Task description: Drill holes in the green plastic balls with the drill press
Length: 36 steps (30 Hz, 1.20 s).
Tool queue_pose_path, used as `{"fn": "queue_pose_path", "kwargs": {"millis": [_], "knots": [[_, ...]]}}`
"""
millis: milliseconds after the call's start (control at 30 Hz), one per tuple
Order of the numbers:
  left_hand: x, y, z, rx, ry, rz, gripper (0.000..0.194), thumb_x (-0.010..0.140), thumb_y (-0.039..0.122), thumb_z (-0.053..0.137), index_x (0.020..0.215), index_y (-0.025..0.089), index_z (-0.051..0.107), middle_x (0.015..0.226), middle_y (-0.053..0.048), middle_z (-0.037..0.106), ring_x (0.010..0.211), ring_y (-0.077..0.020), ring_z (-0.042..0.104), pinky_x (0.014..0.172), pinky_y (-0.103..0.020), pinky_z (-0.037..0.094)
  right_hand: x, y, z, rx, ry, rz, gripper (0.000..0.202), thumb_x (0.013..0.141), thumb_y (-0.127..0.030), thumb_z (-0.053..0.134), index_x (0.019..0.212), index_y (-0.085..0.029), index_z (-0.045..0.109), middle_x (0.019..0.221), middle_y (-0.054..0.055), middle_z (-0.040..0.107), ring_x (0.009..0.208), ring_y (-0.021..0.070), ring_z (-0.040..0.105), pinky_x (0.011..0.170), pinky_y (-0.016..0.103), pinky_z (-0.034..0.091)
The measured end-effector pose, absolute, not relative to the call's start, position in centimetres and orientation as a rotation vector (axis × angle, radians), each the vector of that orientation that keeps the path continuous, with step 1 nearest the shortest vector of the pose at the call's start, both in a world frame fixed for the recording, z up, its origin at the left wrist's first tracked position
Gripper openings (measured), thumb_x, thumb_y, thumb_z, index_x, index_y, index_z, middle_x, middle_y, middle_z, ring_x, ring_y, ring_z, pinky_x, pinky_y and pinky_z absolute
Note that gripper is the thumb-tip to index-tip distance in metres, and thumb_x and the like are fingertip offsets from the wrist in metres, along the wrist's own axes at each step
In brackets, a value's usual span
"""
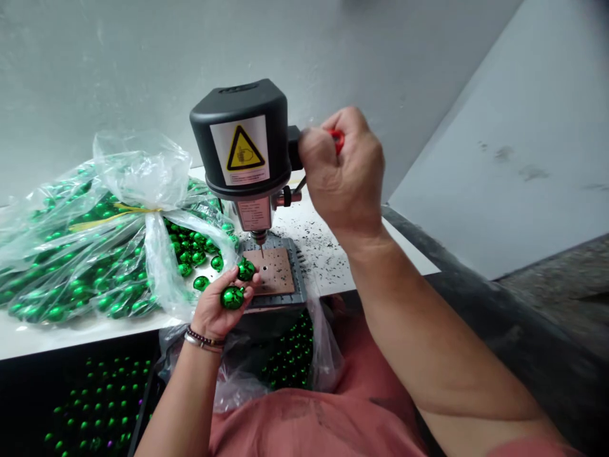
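Note:
Two shiny green Christmas baubles lie in my left hand (pixel 221 304): one bauble (pixel 232 297) rests on the palm side, the other (pixel 246 270) sits at the fingers, close to the drill bit (pixel 261 251). My right hand (pixel 345 168) is closed around the red-ended lever handle (pixel 338 141) of a small bench drill press (pixel 240 139). A black housing with a yellow warning label covers the drill's top. Below the bit, a brown board (pixel 278 270) with a small hole lies on the grey drill base (pixel 298 279). The bit is apart from the board.
A tied clear plastic bag (pixel 155 254) full of green baubles spreads over the white table (pixel 328 254) at left. One loose bauble (pixel 200 283) lies near its opening. Dark shavings litter the table right of the drill. Below the edge, dark containers hold more baubles (pixel 98 406).

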<state>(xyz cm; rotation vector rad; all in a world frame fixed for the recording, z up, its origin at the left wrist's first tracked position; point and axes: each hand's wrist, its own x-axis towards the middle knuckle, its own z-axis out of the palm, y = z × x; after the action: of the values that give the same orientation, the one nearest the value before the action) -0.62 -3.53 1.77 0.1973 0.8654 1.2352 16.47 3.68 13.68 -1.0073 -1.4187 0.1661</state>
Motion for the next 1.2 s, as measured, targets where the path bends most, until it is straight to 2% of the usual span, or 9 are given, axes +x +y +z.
{"fn": "queue_pose_path", "kwargs": {"millis": [100,200,267,333,467,600,767,1067,1200], "knots": [[-0.4,-3.6,1.4,0.132,0.791,1.238,0.016,0.085,0.015,0.044,0.082,0.007,0.057,0.084,-0.014,0.061,0.067,-0.0123,0.059,0.046,-0.016,0.045,16.6,5.5,15.1,-1.096,-1.438,0.209,0.03,0.081,-0.033,0.047,0.061,-0.019,0.03,0.056,-0.006,0.03,0.056,0.0053,0.026,0.055,0.023,0.026],[-0.4,-3.5,1.3,0.125,0.754,1.229,0.015,0.083,0.016,0.047,0.091,0.009,0.058,0.084,-0.012,0.06,0.067,-0.0124,0.059,0.048,-0.017,0.045,16.4,7.0,15.9,-1.172,-1.429,0.257,0.032,0.079,-0.03,0.047,0.057,-0.018,0.027,0.055,-0.006,0.027,0.055,0.0053,0.023,0.054,0.024,0.023],[-0.4,-3.3,1.3,0.173,0.803,1.234,0.021,0.079,0.015,0.052,0.099,0.012,0.058,0.084,-0.009,0.061,0.069,-0.0141,0.061,0.049,-0.018,0.045,16.3,7.5,16.0,-1.172,-1.42,0.263,0.031,0.078,-0.031,0.045,0.056,-0.018,0.027,0.054,-0.006,0.026,0.055,0.0054,0.021,0.054,0.023,0.022],[-0.4,-3.1,1.2,0.29,0.913,1.258,0.031,0.073,0.014,0.06,0.104,0.015,0.057,0.083,-0.007,0.062,0.071,-0.0156,0.063,0.05,-0.019,0.045,16.2,7.6,15.9,-1.152,-1.413,0.258,0.031,0.078,-0.034,0.043,0.057,-0.018,0.027,0.055,-0.006,0.026,0.056,0.0053,0.021,0.054,0.023,0.022],[-0.8,-2.1,0.7,0.674,1.222,1.241,0.034,0.062,0.024,0.072,0.093,0.014,0.061,0.077,-0.003,0.063,0.068,-0.0133,0.062,0.053,-0.02,0.044,16.3,7.5,15.6,-1.132,-1.402,0.257,0.03,0.078,-0.036,0.041,0.058,-0.018,0.028,0.055,-0.006,0.025,0.057,0.0051,0.021,0.055,0.021,0.022],[-1.0,-0.4,0.5,1.155,1.603,1.031,0.044,0.061,0.037,0.072,0.099,0.015,0.064,0.073,-0.001,0.065,0.061,-0.0104,0.057,0.054,-0.02,0.041,16.4,7.5,15.4,-1.088,-1.416,0.268,0.03,0.078,-0.037,0.041,0.06,-0.018,0.028,0.056,-0.007,0.027,0.056,0.0045,0.023,0.055,0.02,0.024],[-0.4,1.2,0.6,1.404,1.83,0.758,0.054,0.063,0.038,0.067,0.112,0.018,0.061,0.075,0.0,0.065,0.048,-0.0077,0.049,0.049,-0.022,0.038,16.7,7.5,15.4,-1.055,-1.418,0.291,0.031,0.08,-0.038,0.043,0.061,-0.018,0.027,0.057,-0.008,0.028,0.057,0.0035,0.025,0.056,0.018,0.025],[0.1,1.6,-0.6,1.644,1.934,0.654,0.05,0.062,0.039,0.067,0.108,0.02,0.065,0.063,0.002,0.061,0.055,-0.0119,0.052,0.058,-0.024,0.041,16.7,7.5,15.1,-0.975,-1.422,0.348,0.034,0.081,-0.041,0.044,0.064,-0.018,0.027,0.059,-0.008,0.028,0.058,0.0024,0.026,0.057,0.017,0.025],[0.6,1.5,-0.5,1.738,1.882,0.651,0.05,0.063,0.035,0.068,0.111,0.02,0.065,0.07,0.0,0.065,0.066,-0.0149,0.057,0.068,-0.027,0.045,16.7,7.5,15.2,-0.97,-1.42,0.369,0.034,0.082,-0.04,0.045,0.064,-0.018,0.027,0.059,-0.008,0.027,0.059,0.0022,0.025,0.059,0.017,0.025]]}}
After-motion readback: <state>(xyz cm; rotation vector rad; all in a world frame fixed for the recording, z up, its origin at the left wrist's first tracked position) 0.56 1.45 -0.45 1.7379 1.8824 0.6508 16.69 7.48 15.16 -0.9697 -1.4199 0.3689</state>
